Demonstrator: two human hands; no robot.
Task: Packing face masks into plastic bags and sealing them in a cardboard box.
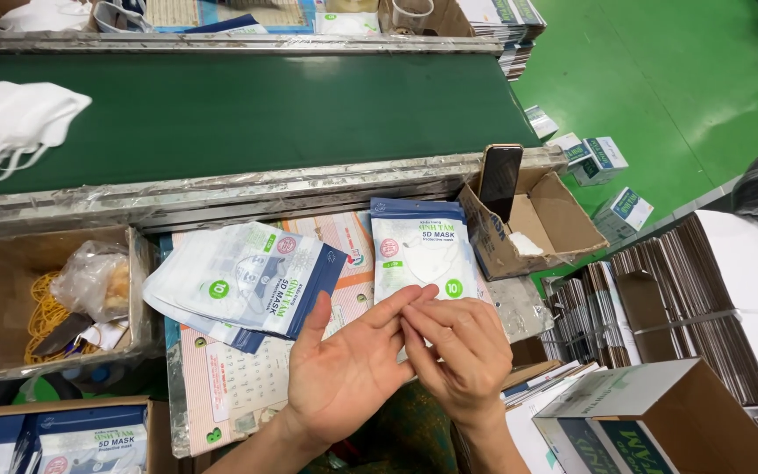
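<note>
While both hands are brought together over the work table (pixel 221 395), a white and blue mask packet (pixel 421 254) is held upright between them. The left hand (pixel 344 369) is turned palm up with the fingers spread loose, and its fingertips are laid against the lower edge of the packet. The right hand (pixel 458 351) is curled, its fingertips pinched on the same lower edge, just beside the left fingers. A fanned pile of similar packets (pixel 239 285) is seen on the table to the left, apart from the hands. A cardboard box (pixel 537 228) is set to the right of the held packet, and a dark phone (pixel 499 180) is propped upright against its wall. A green conveyor belt (pixel 265 114) is stretched across the far side, with a heap of loose white masks (pixel 10 123) lying at its left end. An open box with yellow rubber bands (pixel 41 316) is placed at the left.
</note>
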